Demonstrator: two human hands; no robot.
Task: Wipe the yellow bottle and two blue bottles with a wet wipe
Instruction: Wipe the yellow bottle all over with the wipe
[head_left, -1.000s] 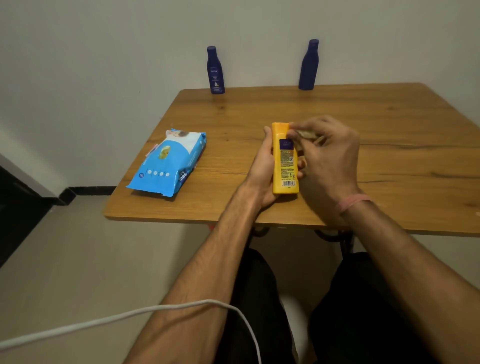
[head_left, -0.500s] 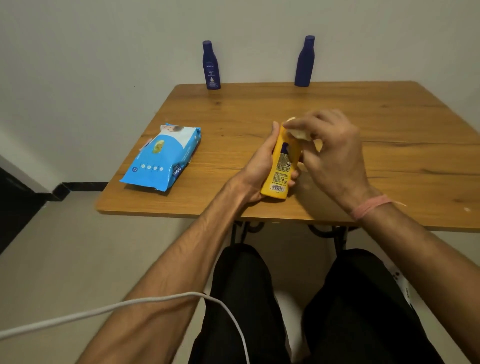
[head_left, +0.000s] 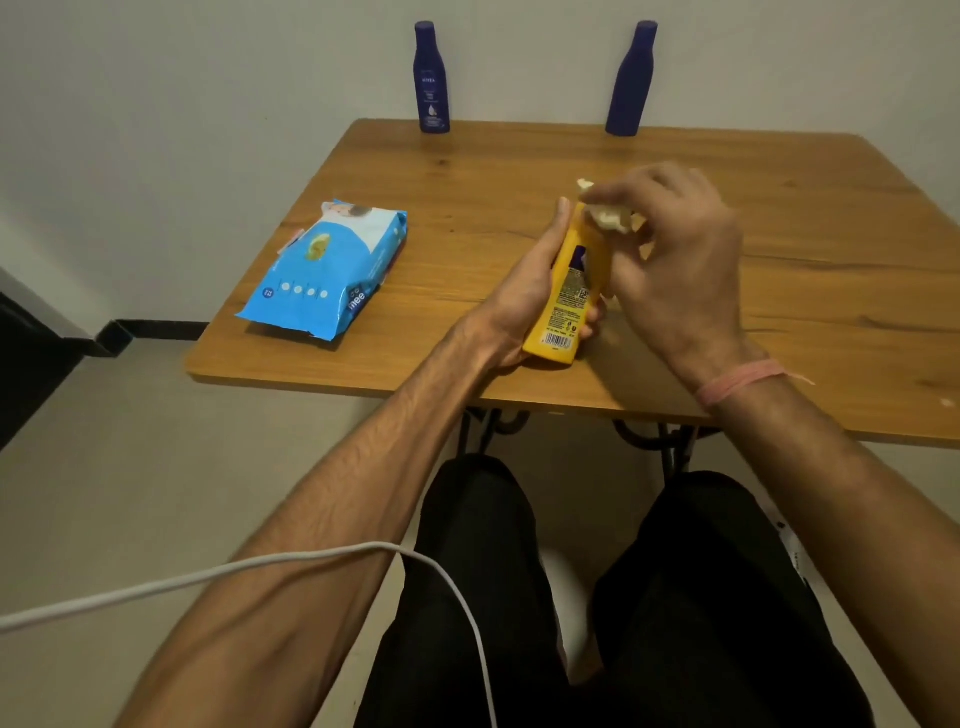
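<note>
Wipes pack: the blue plastic pack of wet wipes (head_left: 324, 270) lies flat on the left part of the wooden tabletop (head_left: 779, 322), well apart from both hands; it sits where it sat a second ago.

Left blue bottle: the dark blue plastic bottle with white print (head_left: 431, 78) stands upright at the far edge against the wall, untouched.

Left hand: the left hand (head_left: 524, 296) is wrapped around the lower body of the yellow plastic bottle with a barcode label (head_left: 569, 296), thumb along its left side, fingers showing under its right side.

Yellow bottle: a second ago it stands nearly straight up and down in the view; now it leans, its top tipped to the right and away, its base close to the near edge of the tabletop.

Wet wipe: the crumpled whitish wet wipe (head_left: 605, 213) is pressed on the top end of the yellow bottle. Earlier it was barely visible beside the bottle's upper side; it has climbed to the cap end.

Right hand: the right hand (head_left: 675, 249) is pinched closed on the wipe, fingers curled over the bottle's top.

Right blue bottle: the plain dark blue plastic bottle (head_left: 631, 78) stands upright at the far edge, well apart from the first.

Meaning: the wiping looks to be reaching the yellow bottle's top; both blue bottles likely remain to be done.
</note>
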